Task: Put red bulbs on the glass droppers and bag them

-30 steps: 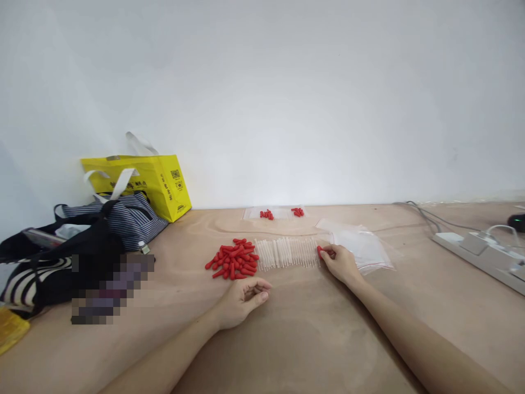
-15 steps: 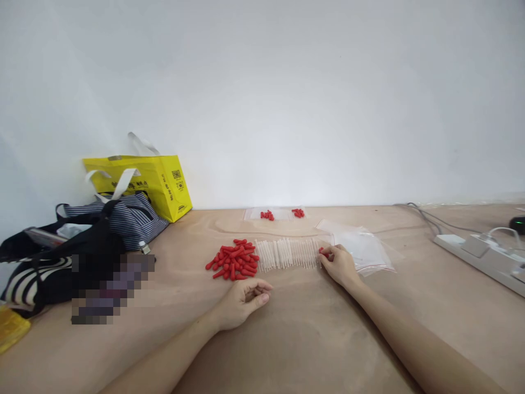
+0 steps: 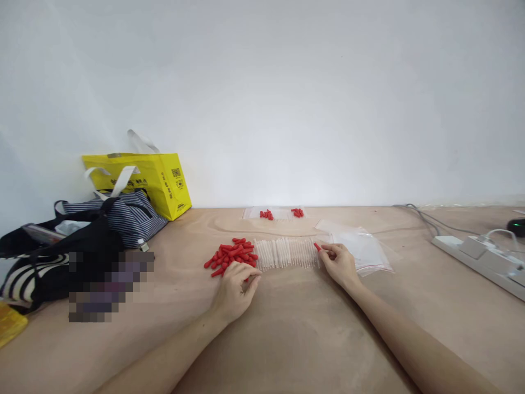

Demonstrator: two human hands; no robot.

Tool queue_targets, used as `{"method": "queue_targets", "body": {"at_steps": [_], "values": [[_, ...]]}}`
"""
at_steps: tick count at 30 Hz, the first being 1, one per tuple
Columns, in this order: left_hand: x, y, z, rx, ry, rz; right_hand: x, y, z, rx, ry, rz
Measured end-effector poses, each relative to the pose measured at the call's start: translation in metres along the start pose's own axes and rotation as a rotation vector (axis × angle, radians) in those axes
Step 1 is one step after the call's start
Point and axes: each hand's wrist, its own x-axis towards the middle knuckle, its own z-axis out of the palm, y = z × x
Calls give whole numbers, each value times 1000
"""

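Observation:
A pile of red rubber-like pieces (image 3: 229, 255) lies on the wooden table, left of a row of thin clear-white sticks (image 3: 285, 253). My left hand (image 3: 238, 285) is over the near edge of the pile, fingers bent and slightly apart, with nothing seen between them. At the right end of the row, my right hand (image 3: 337, 264) pinches one red piece (image 3: 317, 247) between thumb and fingertips. Flat clear plastic bags (image 3: 361, 249) lie just beyond and right of that hand.
Near the wall, a clear bag (image 3: 282, 213) holds red pieces and sticks. A yellow bag (image 3: 174, 189), a striped bag (image 3: 133, 216) and a black bag (image 3: 88, 241) stand at the left. On the right lies a white power strip (image 3: 451, 244) with grey cables.
My left hand has moved up to the pile's near edge and turned more palm-down. The red piece in my right hand now points up and left, showing more of its length.

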Motion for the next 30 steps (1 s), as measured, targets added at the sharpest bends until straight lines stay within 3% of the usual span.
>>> {"method": "queue_targets", "body": {"at_steps": [3, 9, 15, 30], "values": [[11, -1, 0, 263, 58, -30, -3, -2, 3, 38, -5, -69], [41, -2, 8, 531, 24, -178, -7, -3, 9, 100, -61, -178], [56, -3, 18, 613, -51, -300, -8, -3, 8, 117, -91, -213], [78, -1, 24, 702, -119, -391, -12, -11, 6, 91, -50, -234]]}}
